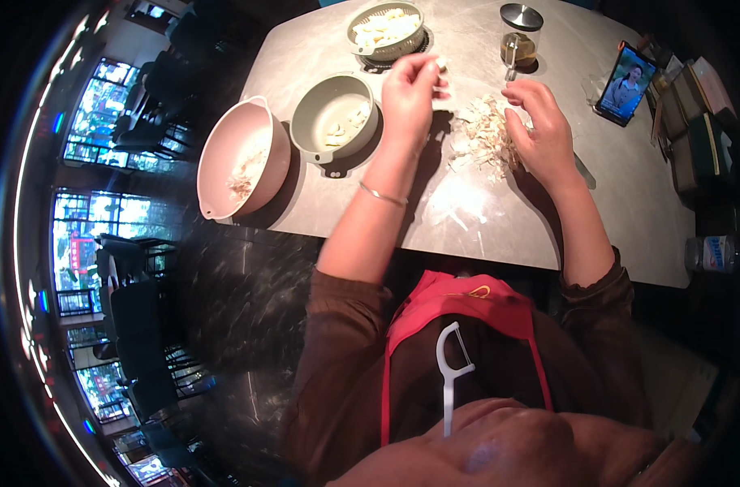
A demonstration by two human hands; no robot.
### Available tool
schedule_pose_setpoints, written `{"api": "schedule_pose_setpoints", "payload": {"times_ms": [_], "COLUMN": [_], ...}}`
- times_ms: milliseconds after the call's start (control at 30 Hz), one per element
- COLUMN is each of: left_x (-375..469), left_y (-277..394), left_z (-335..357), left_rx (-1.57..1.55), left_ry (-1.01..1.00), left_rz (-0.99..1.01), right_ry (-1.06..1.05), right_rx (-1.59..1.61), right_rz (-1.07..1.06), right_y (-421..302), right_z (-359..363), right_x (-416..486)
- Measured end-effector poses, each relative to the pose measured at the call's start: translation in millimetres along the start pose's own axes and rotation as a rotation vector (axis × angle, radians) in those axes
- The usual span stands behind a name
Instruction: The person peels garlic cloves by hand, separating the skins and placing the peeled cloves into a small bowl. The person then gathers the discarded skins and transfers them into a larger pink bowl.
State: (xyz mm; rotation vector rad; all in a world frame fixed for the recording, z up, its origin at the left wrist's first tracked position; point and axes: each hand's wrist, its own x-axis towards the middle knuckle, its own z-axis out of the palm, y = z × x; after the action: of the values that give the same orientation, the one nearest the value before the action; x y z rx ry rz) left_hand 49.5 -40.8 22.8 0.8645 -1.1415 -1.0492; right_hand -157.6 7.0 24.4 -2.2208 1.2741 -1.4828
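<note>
Between the fingertips of my left hand [409, 91] is a small white garlic clove [441, 63]. That hand is raised over the table, just below a green strainer basket [360, 51] of peeled cloves. A green bowl [303, 115] with several cloves lies left of my left wrist. My right hand [543, 131] hovers at the right edge of a pile of dry garlic skins [482, 137], fingers curved and apart, with nothing visible in it. Partly hidden by my right wrist is a flat, dark blade-like thing [585, 171].
A pink bowl [208, 161] holding skins stands at the table's left edge. Beyond my right hand is a lidded glass jar [521, 39] with a handle. A propped phone [627, 85] and boxes [686, 115] line the right side. A plastic bottle [714, 254] sits beyond the table's right edge.
</note>
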Motion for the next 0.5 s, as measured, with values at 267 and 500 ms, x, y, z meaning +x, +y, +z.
{"api": "schedule_pose_setpoints", "payload": {"times_ms": [267,500], "left_x": [134,36], "left_y": [21,54], "left_z": [-55,-45], "left_rx": [1.13,0.936], "left_ry": [0.269,0.011], "left_rz": [0.186,0.599], "right_ry": [-0.058,-0.018], "right_rx": [0.039,0.066], "right_rz": [-0.001,-0.009], "right_y": [0,3], "right_z": [1,-9], "right_x": [-1,-2]}}
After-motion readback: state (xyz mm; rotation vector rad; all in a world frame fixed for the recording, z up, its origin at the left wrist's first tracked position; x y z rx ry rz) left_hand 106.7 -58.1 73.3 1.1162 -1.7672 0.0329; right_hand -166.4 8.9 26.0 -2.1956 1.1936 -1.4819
